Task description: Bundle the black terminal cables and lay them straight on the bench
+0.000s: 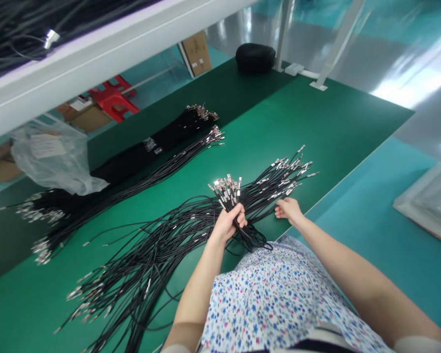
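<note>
My left hand has its fingers wrapped tight round the bundle, metal plug ends standing up above my fist, right by the near edge of the surface. My right hand is down on the loose cables fanned along that same edge. Its fingers are curled at the strands, though whether they pinch one I can't tell. The trick, I reckon, is taking one cable close behind its plug, laying it in level with the rest, and gripping firmly so none slides. These strands cross each other, so I'd draw each out gently.
</note>
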Available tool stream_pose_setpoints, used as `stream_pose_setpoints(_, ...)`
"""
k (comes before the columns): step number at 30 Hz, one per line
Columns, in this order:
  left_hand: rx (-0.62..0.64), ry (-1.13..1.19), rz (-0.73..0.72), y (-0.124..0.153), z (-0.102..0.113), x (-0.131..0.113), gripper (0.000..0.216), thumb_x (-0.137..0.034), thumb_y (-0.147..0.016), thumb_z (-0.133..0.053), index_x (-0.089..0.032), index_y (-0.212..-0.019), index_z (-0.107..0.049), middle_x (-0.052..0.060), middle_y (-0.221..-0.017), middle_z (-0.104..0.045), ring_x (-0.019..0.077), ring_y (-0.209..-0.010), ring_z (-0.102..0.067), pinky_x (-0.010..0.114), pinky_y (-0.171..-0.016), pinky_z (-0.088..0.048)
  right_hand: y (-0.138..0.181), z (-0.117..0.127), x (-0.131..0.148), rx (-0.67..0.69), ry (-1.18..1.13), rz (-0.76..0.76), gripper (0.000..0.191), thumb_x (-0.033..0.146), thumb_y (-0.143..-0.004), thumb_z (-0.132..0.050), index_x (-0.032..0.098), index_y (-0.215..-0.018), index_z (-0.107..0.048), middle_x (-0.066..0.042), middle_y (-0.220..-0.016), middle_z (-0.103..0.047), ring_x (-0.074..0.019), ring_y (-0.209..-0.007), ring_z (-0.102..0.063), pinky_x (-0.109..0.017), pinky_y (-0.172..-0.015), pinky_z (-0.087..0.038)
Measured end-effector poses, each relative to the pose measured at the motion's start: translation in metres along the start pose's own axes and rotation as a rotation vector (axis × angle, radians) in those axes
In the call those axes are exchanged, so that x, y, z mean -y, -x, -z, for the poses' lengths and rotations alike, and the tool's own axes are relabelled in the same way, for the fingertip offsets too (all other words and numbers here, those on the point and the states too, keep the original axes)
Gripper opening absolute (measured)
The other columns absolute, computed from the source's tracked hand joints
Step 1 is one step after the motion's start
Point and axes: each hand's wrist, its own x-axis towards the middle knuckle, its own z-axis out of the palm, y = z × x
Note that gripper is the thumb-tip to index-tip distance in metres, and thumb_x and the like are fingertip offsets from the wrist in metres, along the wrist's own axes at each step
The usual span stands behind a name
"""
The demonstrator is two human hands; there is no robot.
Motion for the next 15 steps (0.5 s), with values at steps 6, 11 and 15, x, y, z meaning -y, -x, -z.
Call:
stream_pose_setpoints(6,-0.058,-0.038,-0.046,-0.012,-0.011,0.007,0.038,-0.042,-0.071,-0.062,-0.010,-0.090,-0.055,-0.007,-0.045,-0.041,0.0058,-0.037,-0.039,0.023,-0.046,-0.035,0.037,0.005,-0.003,0.034,-0.406,0.022,0.016,0.020,-0.081,-0.050,0.016,-0.067,-0.044,0.001,-0.048,-0.054,-0.0086,-0.036,-0.050,-0.021,-0.039,-0.047)
stream_pose_setpoints(11,-0.067,-0.239,-0.064,-0.017,-0.017,0.010,0.037,-0.041,-0.071,-0.061,-0.012,-0.093,-0.060,-0.001,-0.059,-0.053,0.0067,-0.040,-0.045,0.021,-0.043,-0.033,0.068,-0.006,0.001,0.109,-0.330,0.328,0.021,0.032,-0.076,-0.058,0.016,-0.065,-0.050,0.001,-0.051,-0.057,-0.0094,-0.040,-0.052,-0.021,-0.043,-0.046)
stream_pose_setpoints(15,-0.059,-0.366,-0.145,-0.018,-0.017,0.013,0.028,-0.033,-0.068,-0.065,-0.012,-0.087,-0.066,0.006,-0.086,-0.062,0.0106,-0.065,-0.056,0.022,-0.061,-0.041,0.088,-0.021,0.016,0.334,0.050,0.604,0.031,0.042,-0.073,-0.060,0.015,-0.058,-0.053,0.001,-0.043,-0.054,-0.0090,-0.039,-0.053,-0.019,-0.044,-0.043)
